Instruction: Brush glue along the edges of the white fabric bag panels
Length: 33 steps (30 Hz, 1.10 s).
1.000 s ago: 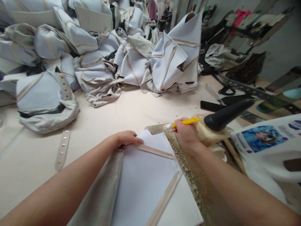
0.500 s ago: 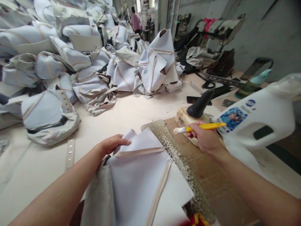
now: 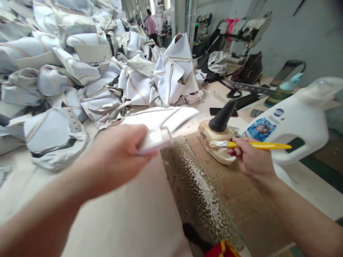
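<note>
My left hand (image 3: 123, 153), blurred by motion, is closed on a white sewn fabric piece (image 3: 152, 141) held up above the pale table. The piece is smeared and its far part stretches away toward the pile. In my right hand (image 3: 254, 159) is a paintbrush (image 3: 268, 145) with a yellow handle, held level, its whitish bristles pointing left. Those bristles are in front of a cream-coloured container (image 3: 205, 134) that has a black cone (image 3: 223, 116) on top; I cannot tell whether they touch it. Below lies a long rounded strip (image 3: 203, 189) crusted with white residue.
A large white jug (image 3: 308, 110) stands at the right. Piled white and grey sewn pieces (image 3: 85, 53) cover the back left. A dark phone (image 3: 215, 111) lies behind the container. A sewing machine (image 3: 246, 30) is farther back, and a person in pink (image 3: 150, 25) stands far off.
My left hand has lifted the white fabric piece off the crusted strip and swung it forward, away from me. My right hand has moved slightly right and down with the paintbrush.
</note>
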Tool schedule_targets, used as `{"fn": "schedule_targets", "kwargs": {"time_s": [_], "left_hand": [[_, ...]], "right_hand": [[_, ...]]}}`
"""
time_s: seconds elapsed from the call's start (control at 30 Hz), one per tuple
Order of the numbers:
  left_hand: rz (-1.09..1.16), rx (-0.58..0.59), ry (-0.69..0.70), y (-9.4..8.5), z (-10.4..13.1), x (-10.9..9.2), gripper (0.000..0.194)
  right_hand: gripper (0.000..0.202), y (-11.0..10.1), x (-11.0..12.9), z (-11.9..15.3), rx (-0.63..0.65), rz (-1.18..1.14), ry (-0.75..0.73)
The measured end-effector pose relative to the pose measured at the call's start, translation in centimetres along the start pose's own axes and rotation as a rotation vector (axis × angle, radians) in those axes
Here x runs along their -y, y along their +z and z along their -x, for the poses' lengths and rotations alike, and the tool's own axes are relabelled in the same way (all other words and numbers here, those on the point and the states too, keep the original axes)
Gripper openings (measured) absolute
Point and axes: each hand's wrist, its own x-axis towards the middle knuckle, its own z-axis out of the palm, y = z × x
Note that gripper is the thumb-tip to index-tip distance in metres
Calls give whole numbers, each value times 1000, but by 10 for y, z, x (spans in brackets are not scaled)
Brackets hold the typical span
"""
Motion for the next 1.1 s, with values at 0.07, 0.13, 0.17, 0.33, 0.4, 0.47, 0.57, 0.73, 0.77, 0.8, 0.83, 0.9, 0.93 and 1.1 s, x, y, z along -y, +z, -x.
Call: {"fn": "schedule_targets", "kwargs": {"time_s": [0.07,0.13,0.17,0.33,0.4,0.47,0.57,0.73,0.77,0.8,0.83,0.9,0.93,1.1], "left_hand": [[-270,107,212,59,10,-17,8],[-322,254,311,121,23,-23,8],[-320,337,326,149,29,-22,10],[-195,711,403,209,37,-7,53],[-90,612,513,199,21,-2,53],[-48,419,566,187,-5,2,60],[-148,217,500,191,-47,12,68],[-244,154,434,233,-80,37,60],[-232,150,440,239,-80,41,60],[-217,146,443,243,-79,43,61],[-205,145,441,245,-78,45,62],[-192,149,427,245,-76,47,61],[-192,151,422,245,-76,47,61],[-172,145,418,246,-77,48,61]], "right_hand": [[14,-2,-1,-2,-3,-7,9],[17,-3,-4,-2,21,-32,33],[17,-3,-5,-2,43,-43,50],[22,5,-19,0,151,41,126],[21,15,-26,-2,214,123,112],[25,28,-34,-6,268,237,86],[24,50,-44,-17,326,509,41],[23,83,-70,-41,414,794,-3],[23,90,-78,-47,406,806,-16],[22,96,-85,-53,391,818,-34],[21,103,-93,-60,371,824,-51],[20,116,-106,-73,336,823,-77],[19,121,-111,-80,318,820,-84],[20,128,-118,-89,262,803,-106]]}}
